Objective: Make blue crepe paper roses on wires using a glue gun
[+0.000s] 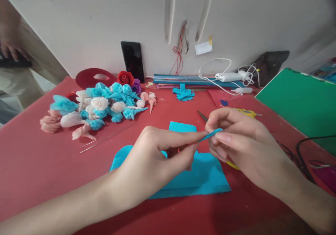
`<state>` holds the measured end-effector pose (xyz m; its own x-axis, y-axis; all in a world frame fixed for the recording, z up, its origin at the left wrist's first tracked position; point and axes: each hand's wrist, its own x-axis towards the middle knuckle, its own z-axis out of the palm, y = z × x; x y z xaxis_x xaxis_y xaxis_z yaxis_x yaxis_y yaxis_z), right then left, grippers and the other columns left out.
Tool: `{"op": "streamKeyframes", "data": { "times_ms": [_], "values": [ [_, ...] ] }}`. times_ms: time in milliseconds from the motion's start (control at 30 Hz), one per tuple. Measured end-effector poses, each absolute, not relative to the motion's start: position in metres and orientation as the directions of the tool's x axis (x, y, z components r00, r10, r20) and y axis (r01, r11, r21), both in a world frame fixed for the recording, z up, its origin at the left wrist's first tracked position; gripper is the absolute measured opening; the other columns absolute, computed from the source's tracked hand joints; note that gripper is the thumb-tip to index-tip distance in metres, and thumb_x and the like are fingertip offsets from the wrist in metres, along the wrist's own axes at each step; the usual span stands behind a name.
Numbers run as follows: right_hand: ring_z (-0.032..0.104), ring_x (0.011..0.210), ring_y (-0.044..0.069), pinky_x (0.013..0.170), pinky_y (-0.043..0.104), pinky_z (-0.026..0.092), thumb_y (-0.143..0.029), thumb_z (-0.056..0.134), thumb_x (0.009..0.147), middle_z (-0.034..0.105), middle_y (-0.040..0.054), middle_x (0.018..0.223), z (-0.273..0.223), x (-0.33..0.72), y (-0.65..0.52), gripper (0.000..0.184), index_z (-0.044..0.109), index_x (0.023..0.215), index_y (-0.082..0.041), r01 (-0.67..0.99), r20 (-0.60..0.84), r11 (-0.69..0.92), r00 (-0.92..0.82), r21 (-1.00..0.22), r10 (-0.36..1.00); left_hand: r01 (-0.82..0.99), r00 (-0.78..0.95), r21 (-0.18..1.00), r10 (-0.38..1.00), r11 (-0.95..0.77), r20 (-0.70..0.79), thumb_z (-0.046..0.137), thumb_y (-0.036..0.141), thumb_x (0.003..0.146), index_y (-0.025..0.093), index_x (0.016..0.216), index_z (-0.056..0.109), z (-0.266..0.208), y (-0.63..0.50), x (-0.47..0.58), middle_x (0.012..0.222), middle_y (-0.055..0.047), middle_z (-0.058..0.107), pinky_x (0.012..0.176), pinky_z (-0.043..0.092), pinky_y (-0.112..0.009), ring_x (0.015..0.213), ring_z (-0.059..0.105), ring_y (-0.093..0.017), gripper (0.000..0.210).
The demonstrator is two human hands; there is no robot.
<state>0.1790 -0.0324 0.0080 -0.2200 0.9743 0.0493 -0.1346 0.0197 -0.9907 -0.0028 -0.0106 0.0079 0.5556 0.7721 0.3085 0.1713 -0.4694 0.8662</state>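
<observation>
Between my two hands runs a narrow, folded or twisted strip of blue crepe paper (210, 134). My left hand (160, 154) pinches its left end between thumb and forefinger. The other end is gripped by the fingertips of my right hand (236, 137), whose thumb presses on it. Beneath both hands lies a larger sheet of blue crepe paper (210, 175), with a smaller blue piece (182, 126) just behind it. Partly hidden behind my right hand are scissors (202, 116), of which a dark blade tip shows.
Blue, white and pink paper flowers (99, 104) are heaped at left, near thin wires (105, 139). Cut blue strips (183, 93) lie farther back. A phone (133, 62) leans on the wall. A green board (299, 102) and white cables (231, 77) occupy the right. Someone stands at far left.
</observation>
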Motion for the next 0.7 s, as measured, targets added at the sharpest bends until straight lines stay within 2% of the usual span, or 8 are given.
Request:
{"op": "streamKeyframes", "data": {
  "times_ms": [167,300,367,567,700],
  "values": [
    [0.049,0.050,0.002,0.044,0.013,0.041,-0.012,0.056,0.084,0.052,-0.0028,0.085,0.009,0.177,-0.035,0.011,0.059,0.085,-0.022,-0.111,0.054,0.035,-0.180,-0.993,0.982,0.238,0.567,0.664,0.656,-0.709,0.498,0.051,0.004,0.080,0.018,0.105,0.068,0.004,-0.011,-0.008,0.057,0.005,0.064,0.044,0.039,-0.014,0.045,0.052,-0.005,0.033],
    [0.047,0.048,0.003,0.044,0.012,0.041,-0.015,0.056,0.084,0.050,-0.0055,0.069,0.010,0.175,-0.037,0.008,0.057,0.083,-0.023,-0.080,0.029,0.015,-0.176,-0.997,0.984,0.288,0.599,0.450,0.526,-0.845,0.604,0.049,0.008,0.085,0.014,0.104,0.064,0.001,-0.012,-0.012,0.057,0.005,0.056,0.045,0.037,-0.014,0.045,0.046,-0.004,0.024],
    [0.046,0.047,0.003,0.044,0.011,0.041,-0.016,0.056,0.084,0.047,-0.0068,0.061,0.010,0.174,-0.038,0.008,0.057,0.082,-0.024,-0.059,0.022,0.012,-0.165,-0.998,0.986,0.310,0.622,0.364,0.477,-0.878,0.621,0.046,0.010,0.088,0.014,0.107,0.061,0.000,-0.011,-0.014,0.058,0.005,0.054,0.045,0.036,-0.015,0.046,0.045,-0.005,0.024],
    [0.047,0.048,0.005,0.045,0.013,0.041,-0.018,0.056,0.083,0.049,-0.0059,0.058,0.009,0.173,-0.040,0.007,0.057,0.081,-0.024,-0.035,0.029,0.024,-0.136,-0.999,0.990,0.391,0.633,0.126,0.365,-0.912,0.682,0.045,0.012,0.090,0.014,0.117,0.054,-0.007,-0.011,-0.016,0.057,0.005,0.050,0.044,0.028,-0.024,0.048,0.040,-0.009,0.028],
    [0.049,0.047,0.004,0.043,0.013,0.041,-0.015,0.052,0.084,0.051,-0.0053,0.060,0.010,0.172,-0.040,0.011,0.059,0.081,-0.023,-0.098,0.041,0.027,-0.142,-0.995,0.989,0.396,0.662,0.042,0.317,-0.917,0.679,0.044,0.010,0.090,0.012,0.117,0.052,-0.006,-0.011,-0.017,0.057,0.005,0.050,0.045,0.027,-0.026,0.049,0.039,-0.010,0.029]
  ]
}}
